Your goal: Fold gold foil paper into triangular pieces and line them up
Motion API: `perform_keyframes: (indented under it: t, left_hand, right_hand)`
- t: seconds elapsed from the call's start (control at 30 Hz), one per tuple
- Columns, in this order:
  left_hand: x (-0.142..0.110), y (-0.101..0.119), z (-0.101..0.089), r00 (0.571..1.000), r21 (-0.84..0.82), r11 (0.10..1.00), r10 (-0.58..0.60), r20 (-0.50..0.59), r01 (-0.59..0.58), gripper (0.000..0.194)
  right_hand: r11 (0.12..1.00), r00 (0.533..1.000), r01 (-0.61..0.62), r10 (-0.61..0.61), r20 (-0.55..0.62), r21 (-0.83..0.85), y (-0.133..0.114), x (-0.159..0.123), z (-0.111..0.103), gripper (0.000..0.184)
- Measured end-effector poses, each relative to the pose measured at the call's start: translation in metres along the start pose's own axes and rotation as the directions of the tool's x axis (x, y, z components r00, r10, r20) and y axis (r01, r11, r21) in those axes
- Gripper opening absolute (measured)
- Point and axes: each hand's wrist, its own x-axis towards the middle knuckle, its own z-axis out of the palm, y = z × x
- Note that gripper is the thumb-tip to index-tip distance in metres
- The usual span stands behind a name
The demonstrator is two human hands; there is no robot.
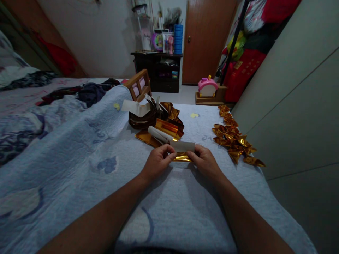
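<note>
Between my two hands is a sheet of gold foil paper [182,157] with a pale back, its near edge folded over so a shiny gold strip shows. My left hand [159,158] pinches its left end between thumb and fingers. At the right end, my right hand [203,159] grips it the same way. Just beyond lie loose gold sheets [167,129], one of them curled with its pale side out. Behind these sits a thick stack of foil paper [143,118]. Several folded gold foil pieces [233,135] are heaped to the right.
Everything lies on a light blue patterned bedspread [106,197]. Dark clothes [92,93] are piled at the left. A pale cabinet [296,116] runs along the right edge. Past the bed stand a pink toy [207,86], a dark shelf unit [159,76] and a wooden door [208,42].
</note>
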Motion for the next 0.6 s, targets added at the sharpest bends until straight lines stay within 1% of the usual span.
perform_keyframes:
  t: [0.13,0.27,0.6]
  left_hand:
    - [0.0002,-0.0027,0.0008,1.000,0.007,1.000,-0.004,-0.001,0.004,0.017]
    - [0.0005,-0.0046,0.0010,1.000,-0.019,1.000,-0.004,-0.007,0.004,0.015]
    - [0.0015,-0.0059,0.0015,1.000,-0.057,0.998,-0.023,-0.017,0.022,0.014]
  right_hand:
    - [1.000,1.000,0.008,-0.008,-0.002,-0.016,0.0011,0.0001,-0.0005,0.020]
    - [0.998,1.000,0.007,-0.008,-0.012,-0.055,0.0019,0.0002,-0.0007,0.019]
    - [1.000,1.000,0.024,-0.024,0.000,-0.002,0.0040,0.0006,0.0006,0.024]
